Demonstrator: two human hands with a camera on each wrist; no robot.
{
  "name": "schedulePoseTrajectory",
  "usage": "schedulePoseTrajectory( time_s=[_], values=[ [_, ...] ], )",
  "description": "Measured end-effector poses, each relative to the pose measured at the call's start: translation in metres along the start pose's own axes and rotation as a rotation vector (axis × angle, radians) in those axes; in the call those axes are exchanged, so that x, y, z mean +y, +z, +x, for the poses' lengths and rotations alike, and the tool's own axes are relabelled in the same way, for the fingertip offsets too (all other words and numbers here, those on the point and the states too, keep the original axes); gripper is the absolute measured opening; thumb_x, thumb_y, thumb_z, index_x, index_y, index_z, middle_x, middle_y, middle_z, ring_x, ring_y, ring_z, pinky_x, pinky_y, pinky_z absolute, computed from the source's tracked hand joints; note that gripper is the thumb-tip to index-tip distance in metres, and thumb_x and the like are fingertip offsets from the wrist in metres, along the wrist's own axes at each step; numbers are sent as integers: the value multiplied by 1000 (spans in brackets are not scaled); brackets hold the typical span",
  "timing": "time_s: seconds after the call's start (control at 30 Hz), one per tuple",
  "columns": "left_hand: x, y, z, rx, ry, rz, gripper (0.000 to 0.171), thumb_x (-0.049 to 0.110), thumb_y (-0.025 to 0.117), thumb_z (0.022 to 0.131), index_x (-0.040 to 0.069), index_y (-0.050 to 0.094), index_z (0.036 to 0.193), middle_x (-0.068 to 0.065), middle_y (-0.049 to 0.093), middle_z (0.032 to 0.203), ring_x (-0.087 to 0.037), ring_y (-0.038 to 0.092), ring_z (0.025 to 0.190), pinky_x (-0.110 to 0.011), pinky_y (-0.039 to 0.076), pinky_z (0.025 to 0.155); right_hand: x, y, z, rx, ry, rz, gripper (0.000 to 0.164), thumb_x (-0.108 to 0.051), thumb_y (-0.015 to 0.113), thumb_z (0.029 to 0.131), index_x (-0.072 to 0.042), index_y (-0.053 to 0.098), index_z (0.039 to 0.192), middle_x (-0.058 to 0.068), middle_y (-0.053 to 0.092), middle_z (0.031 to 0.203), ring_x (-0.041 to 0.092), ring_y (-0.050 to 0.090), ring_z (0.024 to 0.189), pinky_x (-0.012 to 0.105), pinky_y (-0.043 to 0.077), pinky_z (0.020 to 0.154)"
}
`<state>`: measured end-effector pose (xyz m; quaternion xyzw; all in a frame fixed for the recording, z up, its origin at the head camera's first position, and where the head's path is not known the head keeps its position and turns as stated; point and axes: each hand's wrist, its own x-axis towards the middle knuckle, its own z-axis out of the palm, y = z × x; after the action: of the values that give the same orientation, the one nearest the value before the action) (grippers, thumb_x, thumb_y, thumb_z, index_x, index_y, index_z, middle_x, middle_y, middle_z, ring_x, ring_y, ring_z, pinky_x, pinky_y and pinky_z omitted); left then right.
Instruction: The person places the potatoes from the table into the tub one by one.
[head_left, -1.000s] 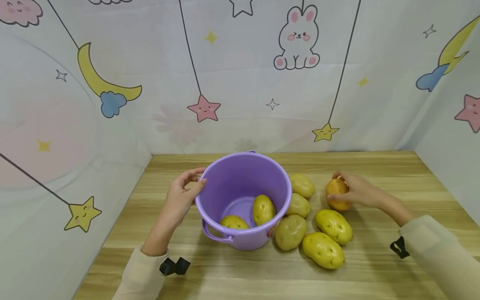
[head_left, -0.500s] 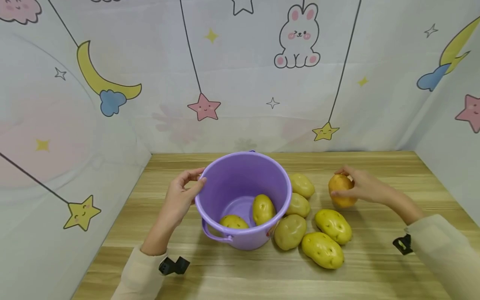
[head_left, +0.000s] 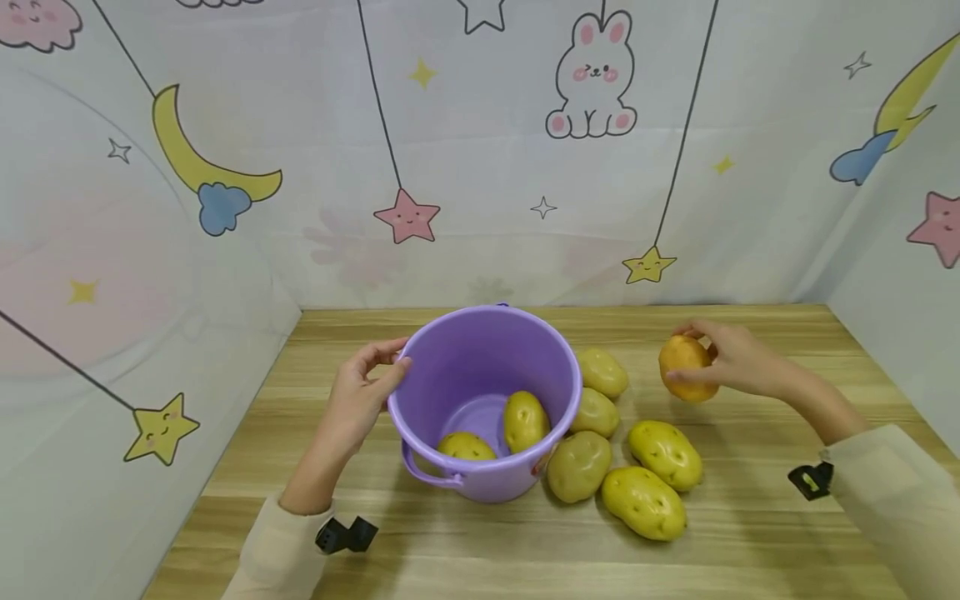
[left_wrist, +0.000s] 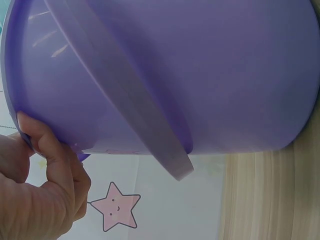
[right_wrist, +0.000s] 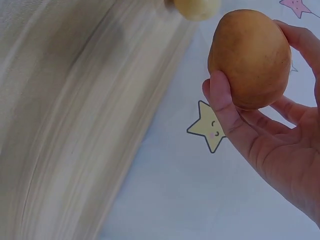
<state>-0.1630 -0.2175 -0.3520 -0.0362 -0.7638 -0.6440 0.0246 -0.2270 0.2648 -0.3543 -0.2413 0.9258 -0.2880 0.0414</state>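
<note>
An orange-brown oval is held well to the right of the purple bucket, clear of the counter. It is gripped by the right hand, with the thumb pressed on one side and the fingers curved round the other. Its long axis is sloped in the head view, the farther end being leaned toward the bucket; in the right wrist view it is seen nearly end up. Which end is the front cannot be told.

The bucket's rim is pinched at its left by the left hand, the fingers being bent against the outer wall. The bucket is stood upright, mouth up, its handle hung down at the near side.

Inside the bucket, one yellow potato is pointed away from the viewer, and a second potato is laid crosswise, partly hidden by the near rim. Just right of the bucket, three paler potatoes are lined up; beyond them two yellow potatoes are slanted.

A small reddish mark is shown on the bucket's right outer wall, but no writing can be read.
</note>
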Motion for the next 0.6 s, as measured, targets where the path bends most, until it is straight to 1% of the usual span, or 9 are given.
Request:
schedulePoseTrajectory(
  time_s=[0.2, 0.33, 0.43, 0.6],
  values=[
    [0, 1, 0, 5, -3, 2, 35, 10, 61, 100, -3, 57, 133, -17, 52, 112, -15, 69, 68, -29, 62, 60, -5, -5, 0, 0, -6, -6, 57, -25, 80, 86, 5, 54, 127, 24, 59, 119, 20, 66, 82, 25, 57, 59],
    [0, 1, 0, 1, -6, 2, 35, 10, 61, 100, -3, 57, 133, -18, 52, 112, -15, 69, 67, -29, 62, 60, -10, -9, 1, 12, -16, 14, 57, -23, 79, 87, 6, 54, 129, 25, 59, 120, 21, 65, 82, 26, 57, 58],
    [-1, 1, 0, -2, -5, 2, 36, 10, 60, 100, -3, 56, 133, -17, 51, 112, -15, 69, 67, -29, 62, 60, -17, -13, 1, 17, -15, 31, 58, -24, 78, 87, 6, 53, 131, 24, 59, 120, 22, 64, 84, 27, 57, 58],
    [0, 0, 0, -3, 1, 2, 36, 11, 60, 101, -3, 56, 134, -17, 50, 112, -17, 70, 69, -30, 63, 61, -32, -20, 6, 14, -7, 35, 61, -28, 77, 88, 3, 53, 134, 22, 58, 124, 23, 63, 85, 29, 57, 58]
  ],
)
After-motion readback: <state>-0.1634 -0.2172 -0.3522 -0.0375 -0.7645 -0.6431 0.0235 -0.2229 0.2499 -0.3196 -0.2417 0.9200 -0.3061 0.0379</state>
